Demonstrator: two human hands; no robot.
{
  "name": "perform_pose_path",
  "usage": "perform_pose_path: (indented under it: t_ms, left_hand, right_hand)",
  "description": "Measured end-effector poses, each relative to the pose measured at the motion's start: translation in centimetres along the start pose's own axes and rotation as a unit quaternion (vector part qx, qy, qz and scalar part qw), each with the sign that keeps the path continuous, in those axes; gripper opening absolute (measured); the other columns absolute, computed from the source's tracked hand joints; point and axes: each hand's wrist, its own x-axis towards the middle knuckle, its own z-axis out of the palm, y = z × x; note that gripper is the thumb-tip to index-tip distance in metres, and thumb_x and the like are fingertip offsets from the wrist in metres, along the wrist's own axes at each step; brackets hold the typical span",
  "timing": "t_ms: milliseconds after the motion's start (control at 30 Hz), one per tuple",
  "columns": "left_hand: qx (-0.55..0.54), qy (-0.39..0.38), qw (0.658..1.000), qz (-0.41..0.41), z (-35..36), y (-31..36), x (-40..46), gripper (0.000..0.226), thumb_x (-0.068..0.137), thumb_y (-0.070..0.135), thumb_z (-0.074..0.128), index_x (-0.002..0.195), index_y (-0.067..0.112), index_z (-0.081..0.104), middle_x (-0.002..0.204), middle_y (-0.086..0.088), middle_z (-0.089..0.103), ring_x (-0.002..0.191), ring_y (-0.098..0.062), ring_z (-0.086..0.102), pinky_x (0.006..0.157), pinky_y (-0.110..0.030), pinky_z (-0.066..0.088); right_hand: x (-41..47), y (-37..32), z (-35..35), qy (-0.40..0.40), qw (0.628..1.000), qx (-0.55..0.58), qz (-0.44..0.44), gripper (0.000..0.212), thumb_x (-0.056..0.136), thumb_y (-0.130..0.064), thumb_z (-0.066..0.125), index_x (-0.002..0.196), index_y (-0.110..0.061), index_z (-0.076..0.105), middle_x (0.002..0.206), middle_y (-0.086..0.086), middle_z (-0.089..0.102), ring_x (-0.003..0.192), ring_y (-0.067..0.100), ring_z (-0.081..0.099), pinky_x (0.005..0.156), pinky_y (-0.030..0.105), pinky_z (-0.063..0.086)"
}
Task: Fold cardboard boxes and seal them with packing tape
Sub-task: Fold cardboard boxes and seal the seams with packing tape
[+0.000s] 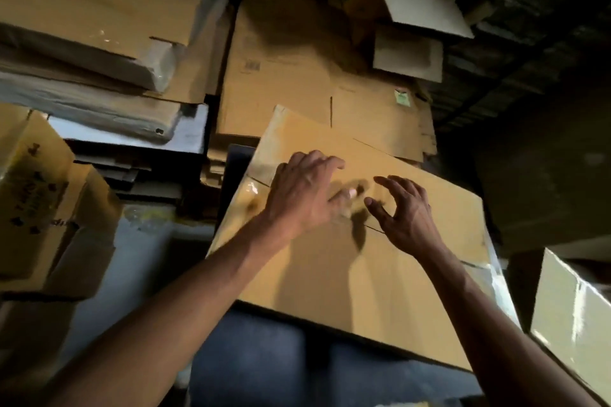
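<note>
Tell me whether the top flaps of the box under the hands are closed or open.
Closed. The cardboard box shows flaps lying flat, meeting at a seam between the left hand and right hand. Whether tape covers the seam: cannot tell.

Both hands, left hand [304,195] beside right hand [401,215], hover over a cardboard box [357,277]; flattened cartons [297,76] lie beyond them, wrapped stacks [92,43] farther left.

Motion blur smears the left hand [305,195] thumb; contact with the box [380,261] unclear.

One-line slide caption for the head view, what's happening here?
Both hands, left and right, hover open-fingered over a closed cardboard box amid stacked flat cartons.
</note>
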Motion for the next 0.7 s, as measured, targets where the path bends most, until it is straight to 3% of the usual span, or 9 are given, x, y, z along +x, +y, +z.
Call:
perform_pose_path:
  t_ms: [200, 300, 400, 567, 700]
  left_hand:
    - [0.081, -0.081, 0.983, 0.145, 9.4, 10.2, -5.3, 0.066, 0.092, 0.071, 0.049, 0.144, 0.03, 0.051, 0.149, -0.007, 0.046, 0.135, -0.028, 0.043, 0.114, -0.051, 0.033]
    - [0.149, -0.093, 0.975, 0.133, 12.8, 12.7, -6.7, 0.072, 0.097, 0.076, 0.037, 0.147, 0.026, 0.052, 0.157, -0.015, 0.043, 0.144, -0.033, 0.039, 0.119, -0.057, 0.029]
    - [0.194, -0.098, 0.97, 0.105, 15.0, 14.6, -8.0, 0.076, 0.101, 0.075, 0.023, 0.146, 0.022, 0.054, 0.156, -0.018, 0.045, 0.145, -0.036, 0.04, 0.119, -0.06, 0.03]
    - [0.247, -0.087, 0.962, 0.08, 16.7, 16.4, -9.1, 0.077, 0.101, 0.075, 0.025, 0.142, 0.018, 0.058, 0.153, -0.019, 0.049, 0.144, -0.038, 0.041, 0.118, -0.061, 0.03]
    - [0.271, -0.062, 0.958, 0.073, 16.4, 15.9, -10.4, 0.074, 0.102, 0.072, 0.03, 0.137, 0.016, 0.064, 0.147, -0.019, 0.054, 0.139, -0.038, 0.047, 0.113, -0.06, 0.035]
  right_hand:
    - [-1.2, 11.9, -3.8, 0.039, 0.993, 0.002, 0.108, 0.055, 0.097, -0.057, 0.059, 0.145, -0.031, 0.053, 0.157, 0.007, 0.043, 0.146, 0.036, 0.028, 0.114, 0.057, 0.032]
    - [-0.4, 16.9, -5.5, 0.033, 0.987, -0.004, 0.158, 0.056, 0.098, -0.053, 0.061, 0.149, -0.033, 0.047, 0.161, 0.007, 0.035, 0.149, 0.038, 0.021, 0.114, 0.062, 0.03]
    - [0.5, 20.2, -6.5, 0.011, 0.989, 0.0, 0.151, 0.062, 0.098, -0.051, 0.061, 0.153, -0.033, 0.038, 0.165, 0.008, 0.027, 0.151, 0.041, 0.014, 0.115, 0.066, 0.025]
    - [1.8, 23.1, -6.3, -0.037, 0.989, 0.063, 0.127, 0.068, 0.097, -0.058, 0.06, 0.155, -0.038, 0.032, 0.165, 0.006, 0.026, 0.149, 0.043, 0.021, 0.114, 0.066, 0.029]
    - [1.7, 24.0, -6.1, -0.029, 0.988, 0.086, 0.124, 0.078, 0.093, -0.065, 0.061, 0.157, -0.035, 0.029, 0.163, 0.011, 0.027, 0.146, 0.043, 0.029, 0.114, 0.061, 0.035]
